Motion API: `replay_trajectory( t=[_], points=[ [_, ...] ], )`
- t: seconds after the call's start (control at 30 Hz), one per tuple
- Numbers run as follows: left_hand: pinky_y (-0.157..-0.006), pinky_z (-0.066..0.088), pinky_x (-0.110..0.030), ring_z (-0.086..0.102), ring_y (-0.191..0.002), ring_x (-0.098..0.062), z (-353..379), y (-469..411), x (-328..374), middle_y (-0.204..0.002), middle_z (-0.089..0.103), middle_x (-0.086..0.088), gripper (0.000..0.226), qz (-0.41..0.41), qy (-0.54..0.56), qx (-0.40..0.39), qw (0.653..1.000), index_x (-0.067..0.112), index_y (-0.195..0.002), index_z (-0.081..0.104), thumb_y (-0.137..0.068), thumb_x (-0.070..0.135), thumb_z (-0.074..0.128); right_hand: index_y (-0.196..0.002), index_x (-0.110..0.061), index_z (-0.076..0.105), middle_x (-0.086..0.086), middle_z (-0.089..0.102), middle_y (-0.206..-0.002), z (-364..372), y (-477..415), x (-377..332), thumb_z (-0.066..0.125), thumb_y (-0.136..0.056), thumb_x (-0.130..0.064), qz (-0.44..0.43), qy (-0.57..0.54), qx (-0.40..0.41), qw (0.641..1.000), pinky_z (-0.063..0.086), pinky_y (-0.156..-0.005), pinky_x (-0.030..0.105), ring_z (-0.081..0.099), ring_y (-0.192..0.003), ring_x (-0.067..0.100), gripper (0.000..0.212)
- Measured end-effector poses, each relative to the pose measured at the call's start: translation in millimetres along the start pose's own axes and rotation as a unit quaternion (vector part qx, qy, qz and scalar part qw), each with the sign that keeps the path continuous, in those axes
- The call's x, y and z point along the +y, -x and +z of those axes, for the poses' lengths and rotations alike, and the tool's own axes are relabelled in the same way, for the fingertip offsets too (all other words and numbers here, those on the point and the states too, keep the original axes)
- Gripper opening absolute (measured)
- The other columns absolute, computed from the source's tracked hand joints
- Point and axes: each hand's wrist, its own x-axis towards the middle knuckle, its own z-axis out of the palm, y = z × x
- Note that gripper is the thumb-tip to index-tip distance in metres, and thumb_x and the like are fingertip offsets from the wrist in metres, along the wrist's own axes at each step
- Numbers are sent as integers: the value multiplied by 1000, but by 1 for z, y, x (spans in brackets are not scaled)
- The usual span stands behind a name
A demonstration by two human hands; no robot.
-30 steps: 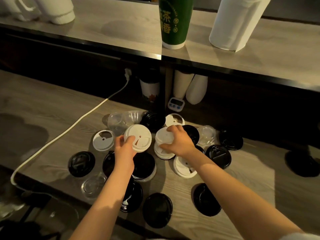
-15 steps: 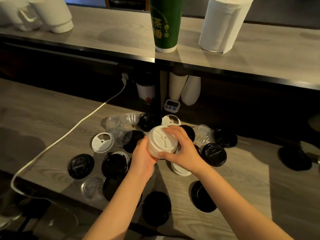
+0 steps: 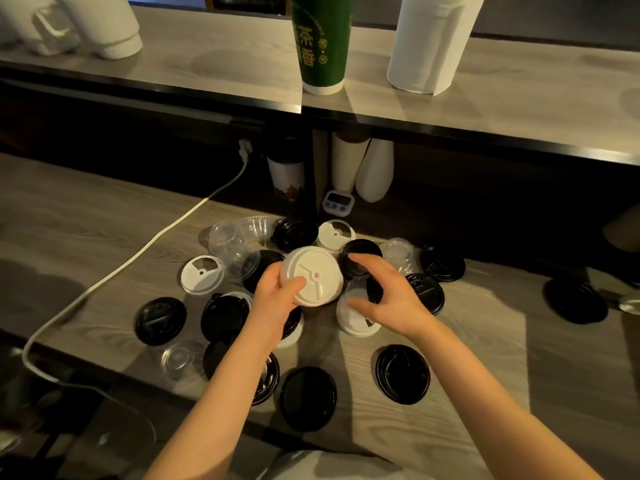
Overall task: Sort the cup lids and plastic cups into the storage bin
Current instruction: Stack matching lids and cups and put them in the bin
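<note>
The left hand [image 3: 277, 301] grips a stack of white cup lids [image 3: 313, 275], its thumb curled over the top lid, which tilts up toward the camera. Just to its right, the right hand [image 3: 393, 296] hovers with fingers spread and relaxed, holding nothing, above a white lid [image 3: 355, 320] and beside a black lid [image 3: 427, 292]. Beyond the left hand, clear plastic cups [image 3: 235, 245] lie on the wooden counter [image 3: 86, 230].

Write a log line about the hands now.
left hand: holds white lids | right hand: open, above loose white lid
</note>
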Motion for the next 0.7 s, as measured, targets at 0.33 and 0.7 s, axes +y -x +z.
replay_trajectory(
  t=[0.33, 0.7],
  points=[
    [-89, 45, -28, 51, -115, -16, -17, 1, -20, -128, 53, -2, 52, 87, -184, 50, 978, 17, -134, 45, -86, 5, 61, -141, -25, 37, 1, 38, -138, 16, 3, 32, 60, -85, -28, 13, 327, -56, 943, 32, -105, 38, 34, -130, 26, 60],
    [-89, 48, -28, 56, -112, -14, -7, 4, -30, -121, 60, 0, 45, 49, -106, 34, 993, 22, -126, 49, -87, 5, 61, -133, -28, 41, 2, 44, -132, -9, 4, 49, 70, -77, -31, 135, 227, -53, 963, 44, -94, 43, 41, -121, 29, 64]
  ],
)
